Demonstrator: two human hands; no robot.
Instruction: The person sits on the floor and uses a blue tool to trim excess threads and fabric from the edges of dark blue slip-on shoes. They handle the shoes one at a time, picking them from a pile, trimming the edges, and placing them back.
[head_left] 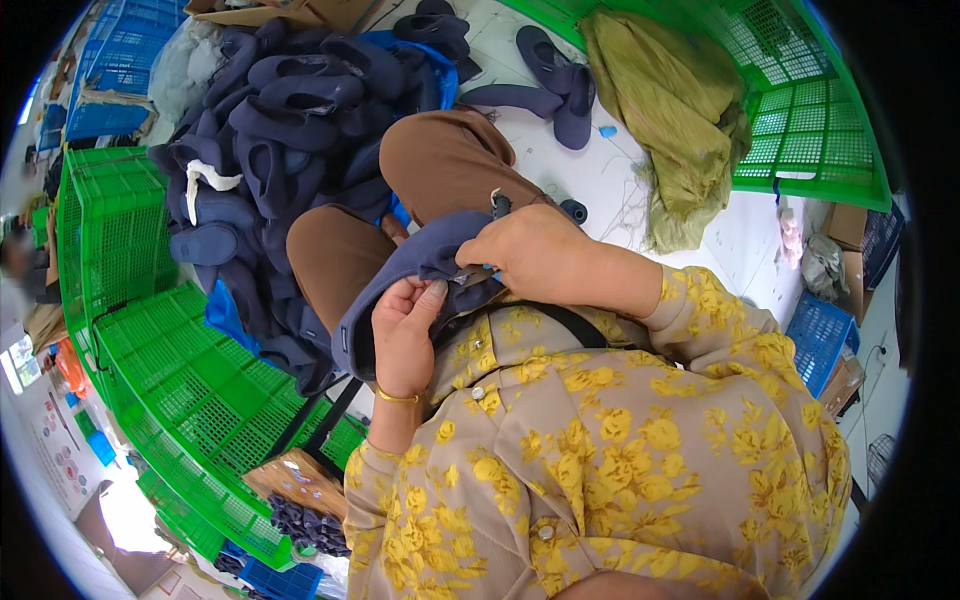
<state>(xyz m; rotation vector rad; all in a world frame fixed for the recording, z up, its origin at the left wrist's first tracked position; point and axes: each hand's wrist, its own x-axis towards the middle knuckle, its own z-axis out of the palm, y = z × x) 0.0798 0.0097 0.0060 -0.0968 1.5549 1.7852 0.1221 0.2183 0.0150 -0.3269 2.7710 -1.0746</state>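
A dark blue cloth shoe lies across my lap, against my brown trouser legs. My left hand, with a gold bangle at the wrist, is closed on the shoe's edge, pinching it between thumb and fingers. My right hand is closed around what look like small scissors. Their metal tip is at the shoe's edge, just beside my left thumb. My fingers cover most of the scissors, and the inside of the shoe is partly hidden.
A big pile of dark blue shoes rises at the left, beside green plastic crates. More shoes lie on the white floor ahead. An olive cloth sack and another green crate stand at the right. A dark thread spool is near my knee.
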